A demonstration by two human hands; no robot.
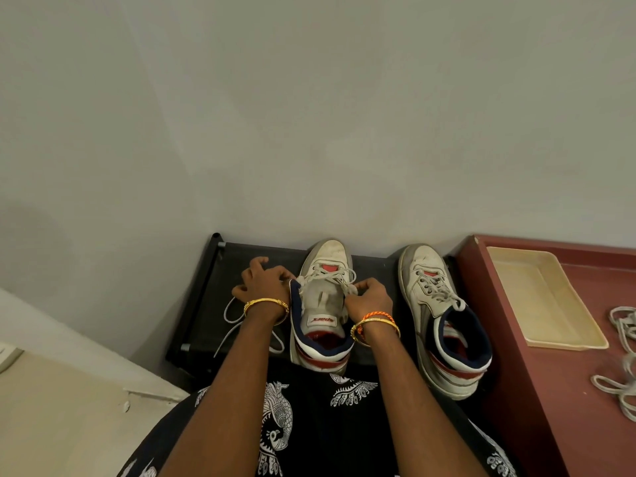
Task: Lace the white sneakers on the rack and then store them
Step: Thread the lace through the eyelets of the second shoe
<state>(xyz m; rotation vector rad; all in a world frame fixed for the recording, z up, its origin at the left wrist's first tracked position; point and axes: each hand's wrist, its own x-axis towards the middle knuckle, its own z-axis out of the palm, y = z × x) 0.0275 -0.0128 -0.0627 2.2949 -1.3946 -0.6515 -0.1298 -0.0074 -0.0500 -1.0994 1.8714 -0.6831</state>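
Black rack (pixel 241 266) top, both sneakers (pixel 321 304) toes toward wall, left hand (pixel 263 280) and right hand (pixel 370 297) each pinching lace (pixel 339 277).

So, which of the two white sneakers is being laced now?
The left sneaker, between both hands; the left hand and right hand pinch its lace. The right sneaker stands untouched beside it.
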